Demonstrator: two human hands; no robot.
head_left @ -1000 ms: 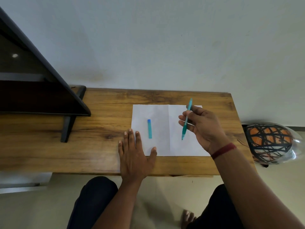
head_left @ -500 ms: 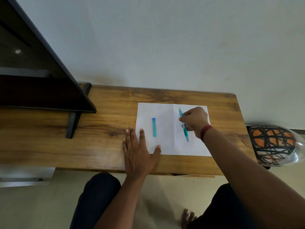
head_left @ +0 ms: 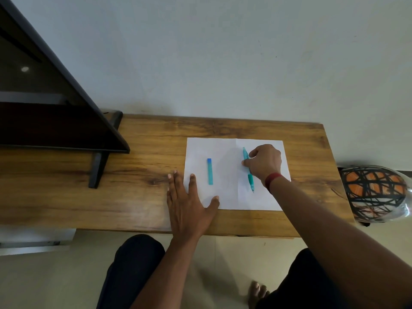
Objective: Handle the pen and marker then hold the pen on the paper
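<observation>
Pen [head_left: 248, 169] lies on the paper's [head_left: 225, 150] right half, right hand [head_left: 264, 162] pinched around it; left hand [head_left: 189, 204] flat, holding nothing, on the near-left corner. Marker [head_left: 210, 171] idle. Final hold looks nearly done.

Home rm: TV [head_left: 55, 108], wood table [head_left: 145, 197].

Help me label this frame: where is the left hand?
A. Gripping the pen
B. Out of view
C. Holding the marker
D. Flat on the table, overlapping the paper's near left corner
D: the left hand lies palm-down on the table, index finger and thumb on the paper, touching neither the marker nor the pen.
</observation>
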